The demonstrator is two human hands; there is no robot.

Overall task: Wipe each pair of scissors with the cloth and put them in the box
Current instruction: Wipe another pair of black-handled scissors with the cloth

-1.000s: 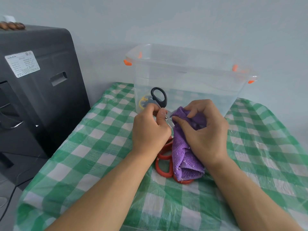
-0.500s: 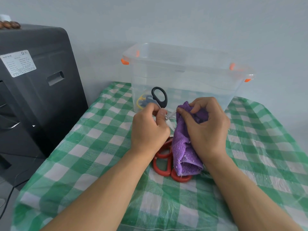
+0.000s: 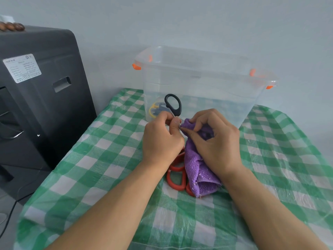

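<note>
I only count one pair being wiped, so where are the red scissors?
The red scissors lie on the checked tablecloth in mid-view, under both hands, partly covered by the hanging purple cloth.

Clear plastic box (image 3: 201, 87) stands at far end of worktop (image 3: 93, 165), top open, no lid across it; tall front wall blocks straight reach from near side. Left hand (image 3: 162, 139) and right hand (image 3: 216, 139) close together just before box wall, black-handled scissors (image 3: 173, 105) and purple cloth (image 3: 198, 165) between them. Red-handled scissors (image 3: 177, 177) lie on worktop under hands. Bare checked cloth left and right of hands. Black machine (image 3: 41, 98) walls off left edge.
</note>
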